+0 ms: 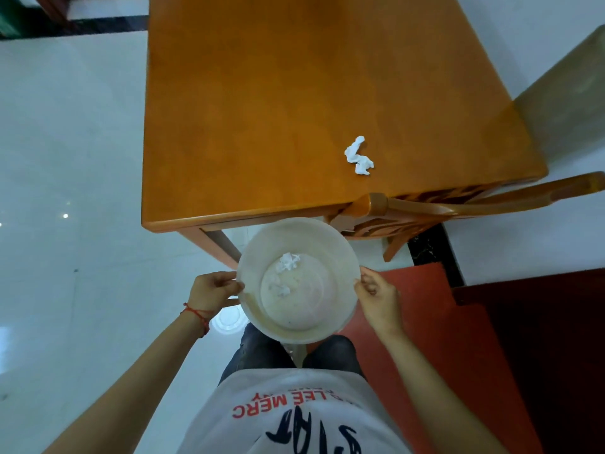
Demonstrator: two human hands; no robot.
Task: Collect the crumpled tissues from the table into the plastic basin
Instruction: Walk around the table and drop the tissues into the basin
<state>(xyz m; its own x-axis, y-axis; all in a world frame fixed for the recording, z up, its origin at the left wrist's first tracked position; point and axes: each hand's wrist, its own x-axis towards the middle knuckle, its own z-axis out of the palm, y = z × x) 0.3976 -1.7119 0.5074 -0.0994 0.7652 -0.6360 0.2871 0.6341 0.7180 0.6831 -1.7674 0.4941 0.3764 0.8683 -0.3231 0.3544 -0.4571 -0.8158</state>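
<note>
I hold a round white plastic basin (340,257) in front of my waist, just below the near edge of the wooden table (278,109). My left hand (212,291) grips its left rim and my right hand (379,298) grips its right rim. Inside the basin lie two crumpled tissues: one (288,262) toward the far side, a smaller one (281,290) left of centre. One more crumpled white tissue (358,155) lies on the table near its front right corner, beyond the basin.
A wooden chair (458,208) is tucked under the table's front right corner, its backrest just right of the basin. A second chair seat (569,103) stands at the table's right side. White tiled floor spreads to the left; a red mat (442,322) lies at right.
</note>
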